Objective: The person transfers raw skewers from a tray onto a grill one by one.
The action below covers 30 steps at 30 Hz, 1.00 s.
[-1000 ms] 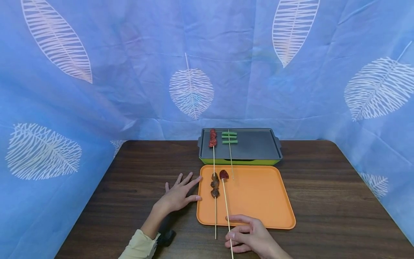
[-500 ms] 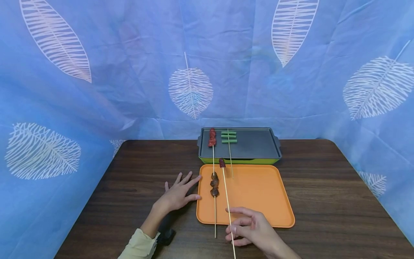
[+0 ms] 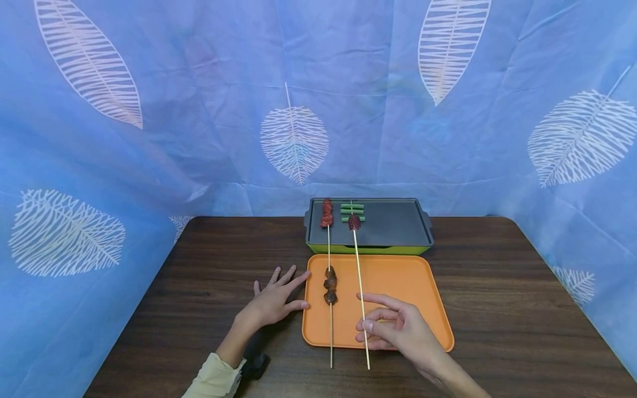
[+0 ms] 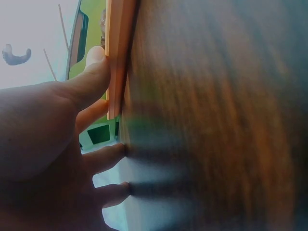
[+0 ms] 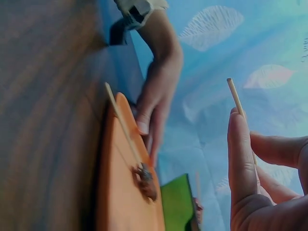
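Observation:
My right hand [image 3: 400,329] pinches the stick of a skewer with dark red meat [image 3: 354,223] between thumb and fingers, holding it above the orange tray [image 3: 398,276]. Its meat end overlaps the green vegetable skewer [image 3: 353,211] in the head view. With fingers spread, my left hand [image 3: 273,301] rests at the tray's left edge, thumb and forefinger touching the rim. A skewer of brown meat chunks [image 3: 330,284] lies along the left side of the tray, its stick reaching past the front rim. In the right wrist view the held stick [image 5: 236,96] rises past the fingertips.
Behind the tray stands a grill with a dark plate [image 3: 393,221] and green base. On its left lies a red meat skewer [image 3: 327,213], beside the green one. A blue cloth with white leaves [image 3: 348,138] hangs behind the dark wooden table [image 3: 497,276].
My right hand has moved forward and slightly right with the dark red meat skewer, whose meat end has gone from over the tray to over the grill. My left hand stays put.

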Motion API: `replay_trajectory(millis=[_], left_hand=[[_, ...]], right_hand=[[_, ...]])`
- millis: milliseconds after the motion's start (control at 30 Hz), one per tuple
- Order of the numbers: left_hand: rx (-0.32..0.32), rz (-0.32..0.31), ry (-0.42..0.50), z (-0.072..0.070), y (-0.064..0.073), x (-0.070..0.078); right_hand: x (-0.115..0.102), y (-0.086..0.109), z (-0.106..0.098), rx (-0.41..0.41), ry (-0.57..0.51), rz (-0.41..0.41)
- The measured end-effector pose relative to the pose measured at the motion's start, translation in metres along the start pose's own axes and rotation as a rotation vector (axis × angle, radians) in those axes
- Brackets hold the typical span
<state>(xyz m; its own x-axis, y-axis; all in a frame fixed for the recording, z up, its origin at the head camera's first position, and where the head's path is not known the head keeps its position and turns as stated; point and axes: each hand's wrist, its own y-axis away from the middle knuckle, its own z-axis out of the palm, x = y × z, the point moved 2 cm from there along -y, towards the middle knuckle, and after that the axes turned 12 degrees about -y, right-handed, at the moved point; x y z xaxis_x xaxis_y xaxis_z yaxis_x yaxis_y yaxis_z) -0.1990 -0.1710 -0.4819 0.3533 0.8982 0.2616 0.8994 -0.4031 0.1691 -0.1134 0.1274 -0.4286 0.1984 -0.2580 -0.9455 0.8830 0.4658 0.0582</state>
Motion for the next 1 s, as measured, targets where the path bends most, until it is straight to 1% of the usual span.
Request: replay_trajectory(millis=[200,300,500,700,1000], left_hand=[[-0.003,-0.006,0.007,0.0,-0.001,-0.001],[0.003,-0.003,0.006,0.0,-0.001,-0.001],[0.004,0.003,0.006,0.0,-0.001,-0.001],[0.003,0.001,0.013,-0.001,0.0,0.0],[0.003,0.005,0.011,0.0,0.0,-0.001]], right_hand=[[-0.014,-0.009,-0.012,0.036,0.051,-0.072],[-0.02,-0.015,-0.018,0.063,0.06,-0.093],[-0.029,-0.028,-0.031,0.135,0.079,-0.081],[-0.031,-0.04,-0.046,0.208,0.123,-0.057],[-0.027,-0.056,-0.062,0.295,0.075,-0.011]])
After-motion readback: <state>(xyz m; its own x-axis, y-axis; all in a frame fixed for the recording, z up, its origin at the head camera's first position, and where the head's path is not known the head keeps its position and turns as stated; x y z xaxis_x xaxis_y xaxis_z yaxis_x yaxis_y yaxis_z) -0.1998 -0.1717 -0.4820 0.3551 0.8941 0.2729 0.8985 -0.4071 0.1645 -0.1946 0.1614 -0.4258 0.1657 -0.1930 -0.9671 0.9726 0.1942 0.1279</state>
